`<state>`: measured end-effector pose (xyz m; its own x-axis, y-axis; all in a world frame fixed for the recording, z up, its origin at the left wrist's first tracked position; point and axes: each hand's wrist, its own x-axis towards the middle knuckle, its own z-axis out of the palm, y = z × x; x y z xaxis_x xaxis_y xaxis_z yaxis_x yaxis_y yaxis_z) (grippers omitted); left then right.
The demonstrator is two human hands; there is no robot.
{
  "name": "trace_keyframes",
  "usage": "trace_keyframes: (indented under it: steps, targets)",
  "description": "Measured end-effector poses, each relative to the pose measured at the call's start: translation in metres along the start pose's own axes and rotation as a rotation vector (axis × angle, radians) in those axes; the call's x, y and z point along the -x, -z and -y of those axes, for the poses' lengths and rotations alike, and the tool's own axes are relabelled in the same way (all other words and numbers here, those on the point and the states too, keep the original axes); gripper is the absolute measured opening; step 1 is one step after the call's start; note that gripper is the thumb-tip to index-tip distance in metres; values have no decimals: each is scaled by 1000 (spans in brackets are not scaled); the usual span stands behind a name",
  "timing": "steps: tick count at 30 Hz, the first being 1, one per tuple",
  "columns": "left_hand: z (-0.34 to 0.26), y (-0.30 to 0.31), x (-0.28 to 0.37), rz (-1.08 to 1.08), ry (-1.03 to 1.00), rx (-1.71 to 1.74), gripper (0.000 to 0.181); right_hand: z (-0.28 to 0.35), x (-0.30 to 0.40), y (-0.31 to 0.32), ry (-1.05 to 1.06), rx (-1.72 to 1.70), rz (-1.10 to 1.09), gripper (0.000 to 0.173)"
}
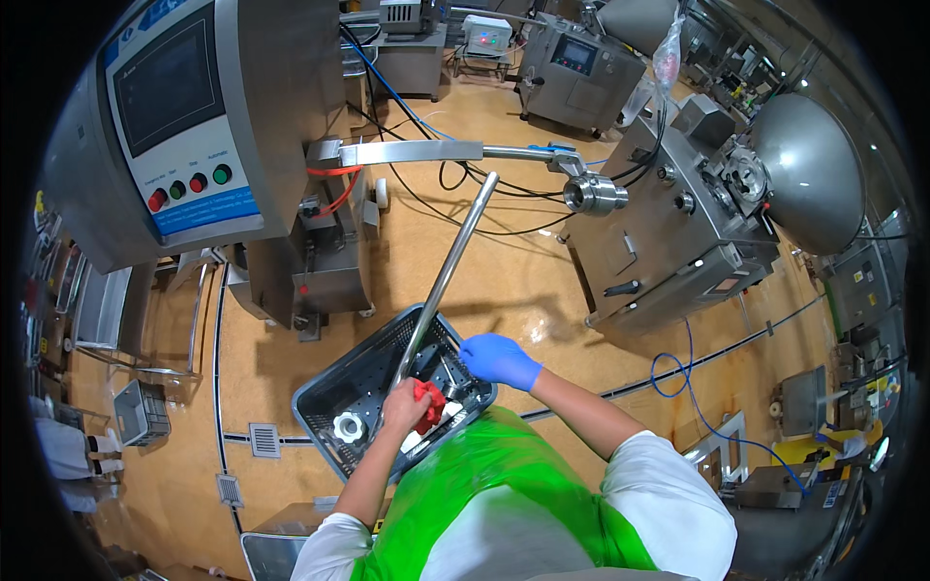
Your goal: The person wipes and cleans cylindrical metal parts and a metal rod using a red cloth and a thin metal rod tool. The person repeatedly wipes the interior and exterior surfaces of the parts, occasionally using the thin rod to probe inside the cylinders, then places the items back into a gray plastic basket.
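My left hand, bare, is closed around a crumpled red cloth or glove over the grey plastic crate. Right beside that hand runs a long steel tube, leaning out of the crate past its far rim; whether the hand also grips the tube cannot be told. My right hand wears a blue glove and holds the crate's right corner, its fingertips partly hidden. Inside the crate lie a white ring-shaped nut, small metal parts and white pieces. The crate's near edge is against my green apron.
A machine with a control panel stands at left. From it, a steel arm reaches to a metal coupling. At right is a hopper machine. Black cables and a blue hose lie on the floor.
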<state>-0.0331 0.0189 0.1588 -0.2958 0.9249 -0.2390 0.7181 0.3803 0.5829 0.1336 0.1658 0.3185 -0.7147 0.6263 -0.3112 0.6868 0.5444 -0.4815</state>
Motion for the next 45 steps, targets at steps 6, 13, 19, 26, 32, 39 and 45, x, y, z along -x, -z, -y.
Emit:
trace_keyframes:
  steps: [6, 13, 19, 26, 32, 39, 45]
  targets:
    - [-10, -19, -12, 269, 64, -264, 52, -38, 25, -10, -108, -50, -85, 28]
    - [25, -58, -11, 223, -168, -446, 58, -58, 38, -20, -126, -84, -117, 30]
    - [19, -46, -21, 222, 222, -82, 70, -64, 47, -20, -149, -132, -119, 30]
    - [-16, 14, -25, 241, 322, 76, 53, -83, 56, -13, -160, -210, -207, 29]
    - [-23, 71, -1, 112, 218, 567, 32, -103, 67, -6, -87, -277, -351, 29]
    - [-33, 50, 14, 50, 67, 169, 47, -122, 79, -12, -114, -310, -387, 28]
    - [15, -44, 2, 332, 209, -127, 76, -126, 81, -13, -90, -311, -375, 31]
